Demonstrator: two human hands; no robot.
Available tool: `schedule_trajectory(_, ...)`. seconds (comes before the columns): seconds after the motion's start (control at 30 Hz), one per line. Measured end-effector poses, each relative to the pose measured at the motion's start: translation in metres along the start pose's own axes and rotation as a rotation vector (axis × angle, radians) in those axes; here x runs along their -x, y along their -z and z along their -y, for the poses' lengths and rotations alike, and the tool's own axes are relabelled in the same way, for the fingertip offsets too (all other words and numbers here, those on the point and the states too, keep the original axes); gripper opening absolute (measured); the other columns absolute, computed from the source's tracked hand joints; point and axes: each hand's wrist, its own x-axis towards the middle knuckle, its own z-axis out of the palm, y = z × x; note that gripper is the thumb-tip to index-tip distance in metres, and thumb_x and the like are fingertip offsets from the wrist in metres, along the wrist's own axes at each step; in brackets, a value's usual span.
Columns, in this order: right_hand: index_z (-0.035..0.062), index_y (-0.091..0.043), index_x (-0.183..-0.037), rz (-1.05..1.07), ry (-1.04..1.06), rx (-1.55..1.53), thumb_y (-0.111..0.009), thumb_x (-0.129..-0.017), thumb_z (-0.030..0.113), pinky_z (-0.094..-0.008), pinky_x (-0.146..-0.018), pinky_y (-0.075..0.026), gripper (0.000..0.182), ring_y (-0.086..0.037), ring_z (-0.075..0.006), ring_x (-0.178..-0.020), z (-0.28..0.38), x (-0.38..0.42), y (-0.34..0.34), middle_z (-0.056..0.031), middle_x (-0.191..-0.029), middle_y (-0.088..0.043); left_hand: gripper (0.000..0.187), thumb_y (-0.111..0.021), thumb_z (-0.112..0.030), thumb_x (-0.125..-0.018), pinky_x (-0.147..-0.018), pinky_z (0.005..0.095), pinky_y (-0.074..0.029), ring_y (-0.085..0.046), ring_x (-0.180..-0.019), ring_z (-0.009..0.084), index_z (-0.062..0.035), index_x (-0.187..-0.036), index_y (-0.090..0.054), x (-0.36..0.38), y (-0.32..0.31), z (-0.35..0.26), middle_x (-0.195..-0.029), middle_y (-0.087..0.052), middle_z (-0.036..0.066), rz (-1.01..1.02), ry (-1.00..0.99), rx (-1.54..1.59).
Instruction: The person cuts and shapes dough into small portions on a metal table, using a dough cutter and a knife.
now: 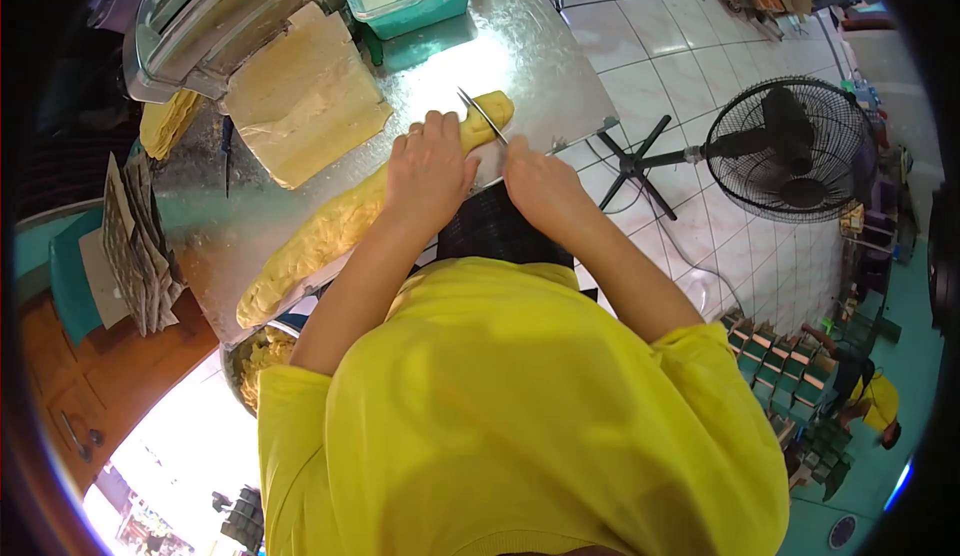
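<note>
Your right hand (540, 184): gripped the knife (484, 114). Your left hand (428, 168): grasped the dough roll (335, 214) beside it, fingertips best tucked clear.

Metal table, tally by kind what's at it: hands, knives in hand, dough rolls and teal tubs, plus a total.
Left hand and right hand: 2
Knife in hand: 1
Dough roll: 1
Teal tub: 1
Total: 5

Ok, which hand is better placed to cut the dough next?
Probably the right hand: it grips the knife, its blade across the dough, while the left hand rests on the dough.
</note>
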Motion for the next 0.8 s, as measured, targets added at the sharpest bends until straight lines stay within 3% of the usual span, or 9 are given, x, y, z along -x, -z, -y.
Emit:
schedule_trajectory(0.17,-0.0006,-0.042,-0.088,-0.006,-0.008,0.021,-0.05,-0.089,0.015,-0.05,-0.056,-0.049,0.018,-0.061,-0.0418,-0.062,0.014,0.023,0.016,-0.0227,-0.064,-0.06,0.027,-0.064,-0.024,-0.08,-0.073,0.0362,-0.046,-0.057,-0.085,0.0258,-0.0048,-0.096,-0.053,0.008,-0.002,0.006,-0.09,-0.054,0.01,0.065,-0.003,-0.016)
schedule_trajectory(0.23,-0.0014,-0.043,-0.087,0.017,0.054,-0.017,-0.046,-0.085,0.006,-0.0458,-0.057,-0.052,0.008,-0.064,-0.0378,-0.064,0.032,0.024,0.021,-0.0212,-0.066,-0.063,0.026,-0.064,-0.023,-0.08,-0.073,0.0357,-0.046,-0.057,-0.084,0.0258,-0.0046,-0.094,-0.053,0.005,-0.005,0.009,-0.09,-0.054,0.01,0.105,-0.02,-0.051)
schedule_trajectory(0.3,-0.0014,-0.043,-0.087,0.016,0.074,-0.032,-0.047,-0.084,0.005,-0.0443,-0.057,-0.052,0.008,-0.065,-0.0376,-0.063,0.031,0.022,0.01,-0.0208,-0.065,-0.062,0.015,-0.06,-0.013,-0.078,-0.074,0.0322,-0.045,-0.058,-0.085,0.0221,-0.0057,-0.089,-0.053,0.005,-0.007,0.01,-0.088,-0.055,0.009,0.13,-0.041,-0.122)
schedule_trajectory(0.37,-0.0013,-0.043,-0.086,0.042,0.04,0.004,-0.049,-0.089,0.014,-0.0486,-0.055,-0.049,0.017,-0.062,-0.04,-0.062,0.025,0.012,0.003,-0.0212,-0.064,-0.061,0.014,-0.059,-0.011,-0.076,-0.073,0.0322,-0.045,-0.058,-0.085,0.0219,-0.0058,-0.088,-0.053,0.004,-0.007,0.009,-0.087,-0.055,0.009,0.115,-0.031,-0.113)
schedule_trajectory(0.53,-0.0012,-0.043,-0.087,0.016,0.056,0.023,-0.048,-0.089,0.015,-0.0484,-0.057,-0.05,0.017,-0.062,-0.0406,-0.064,0.022,-0.007,-0.01,-0.0211,-0.066,-0.062,0.013,-0.058,-0.009,-0.075,-0.074,0.0324,-0.045,-0.058,-0.084,0.0223,-0.0053,-0.086,-0.053,0.005,-0.009,0.009,-0.087,-0.055,0.01,0.096,-0.03,-0.13)
schedule_trajectory(0.63,-0.0015,-0.043,-0.087,-0.042,0.076,0.012,-0.047,-0.088,0.011,-0.047,-0.057,-0.05,0.013,-0.063,-0.0402,-0.063,0.023,-0.001,-0.013,-0.0214,-0.067,-0.062,0.017,-0.062,-0.015,-0.077,-0.075,0.0334,-0.045,-0.058,-0.085,0.023,-0.0052,-0.089,-0.053,0.009,-0.005,0.013,-0.089,-0.056,0.01,0.095,-0.034,-0.107)
schedule_trajectory(0.7,-0.002,-0.043,-0.086,-0.086,0.097,0.034,-0.046,-0.086,0.007,-0.0457,-0.056,-0.051,0.009,-0.063,-0.0393,-0.063,0.021,0.002,-0.006,-0.0216,-0.068,-0.062,0.026,-0.066,-0.023,-0.078,-0.075,0.0339,-0.045,-0.057,-0.085,0.0233,-0.0053,-0.091,-0.053,0.018,0.002,0.013,-0.09,-0.056,0.01,-0.096,-0.004,-0.015)
schedule_trajectory(0.73,-0.0018,-0.043,-0.086,-0.057,0.069,0.029,-0.045,-0.087,0.008,-0.0467,-0.056,-0.051,0.01,-0.063,-0.0398,-0.063,0.022,0.011,0.0,-0.0216,-0.067,-0.062,0.026,-0.066,-0.023,-0.078,-0.075,0.0339,-0.045,-0.057,-0.085,0.0233,-0.0053,-0.091,-0.053,0.024,0.004,0.016,-0.09,-0.056,0.01,-0.095,0.005,-0.009)
schedule_trajectory(0.8,-0.0016,-0.042,-0.086,0.008,0.027,0.013,-0.045,-0.087,0.009,-0.0478,-0.056,-0.05,0.011,-0.062,-0.0403,-0.063,0.031,0.027,0.007,-0.0216,-0.067,-0.062,0.039,-0.068,-0.025,-0.078,-0.076,0.0373,-0.045,-0.057,-0.089,0.0283,-0.0007,-0.105,-0.052,0.039,0.011,0.022,-0.091,-0.055,0.012,-0.07,0.05,-0.003)
